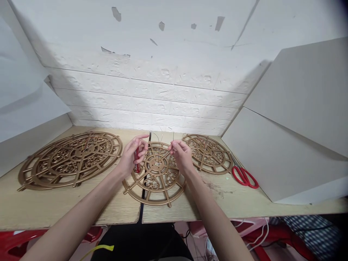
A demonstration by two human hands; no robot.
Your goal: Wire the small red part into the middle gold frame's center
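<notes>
The middle gold wheel (157,165) is judged unfinished, a thin wire (173,136) being pinched by the fingers of the right hand (181,152) and a red tool (136,158) clasped in the left hand (131,153).

Red-handled scissors (244,174) chilling near the right-hand white panel (293,145). The brick-look wall (152,92) is kinda chipped up top. Checkered cloth (312,232), lower right.

Best gap for a hand is the bare strip of table (241,203) outside the right forearm (210,210), in front of the red scissors (245,177). Middle's rough: thin wires (173,136) stick up by the center wheel (157,165). Stacked wheels (78,154) hog the left; wall (152,105) closes the back.
</notes>
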